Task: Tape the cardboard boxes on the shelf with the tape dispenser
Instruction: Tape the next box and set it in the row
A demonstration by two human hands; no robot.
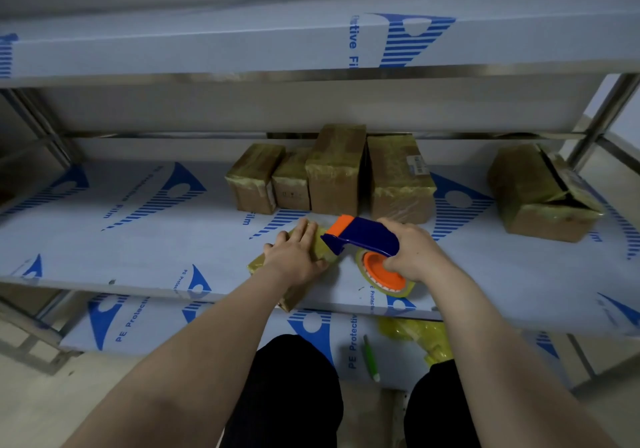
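The box [296,295] lies at the front edge of the shelf [138,240], pressed down by the left hand [298,257] with its fingers straight, probably to stop it sliding. The right hand [415,253] has its fingers wrapped around the tape dispenser [363,236], whose nose meets the box's right end, apparently to lay tape. Taped boxes [332,170] stand along the back edge.

Both bare forearms reach forward from the bottom of the view and draw closer together toward the hands. The left forearm [194,343] runs up and to the right, the right forearm [502,343] up and to the left.

The left hand [294,257] lies palm down with its fingers straight and close together, thumb out to the side. It presses flat on top of a small tape-wrapped cardboard box [298,295].

Just beside it, the right hand [412,250] has its fingers curled round the handle of a blue and orange plastic tape dispenser [360,236]. Its knuckles face up and its wrist is bent slightly inward. The two hands are near each other but not touching.
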